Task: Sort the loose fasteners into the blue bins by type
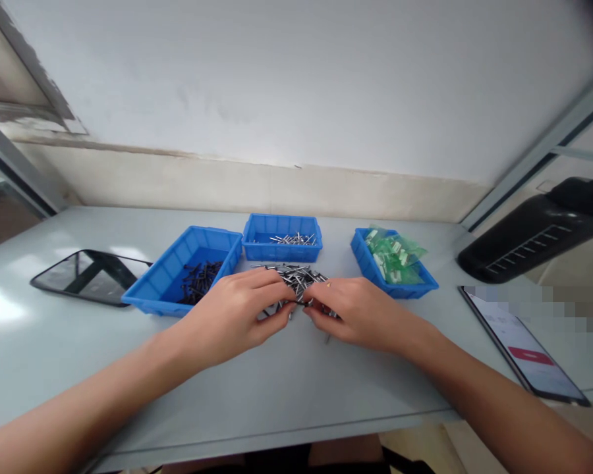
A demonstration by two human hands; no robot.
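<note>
With the clock centred on the heap of metal fasteners [301, 273] and 12 pointing at the wall, the left hand [244, 308] comes in from 8 o'clock and the right hand [360, 309] from 4. Their fingertips nearly meet over the heap's near edge. A short, dark fastener [301, 303] shows between them, at 6 o'clock, its long axis apparently lying along the 9-to-3 line; neither hand is clearly nearer to it. Each grip is narrow, thumb close to the fingers, but I cannot tell which one pinches the piece, or whether both do. The heap spreads on the desk [277, 395] beneath and beyond the fingers, mostly silver shafts pointing every way.

At about 10 o'clock, the left blue bin [170, 258] holds black screws [197, 280], gathered toward its right-hand side. The rear blue bin [281, 253], at 12 just behind the heap, has a thin layer of silver pins [294, 239], mostly toward its right. At 2, the right blue bin [415, 289] carries green plastic bags [395, 257] with small pale pieces, some plastic rising above the rim. Farther out lie a black bottle [538, 230] at 2 and a phone [528, 355] at 4.
</note>
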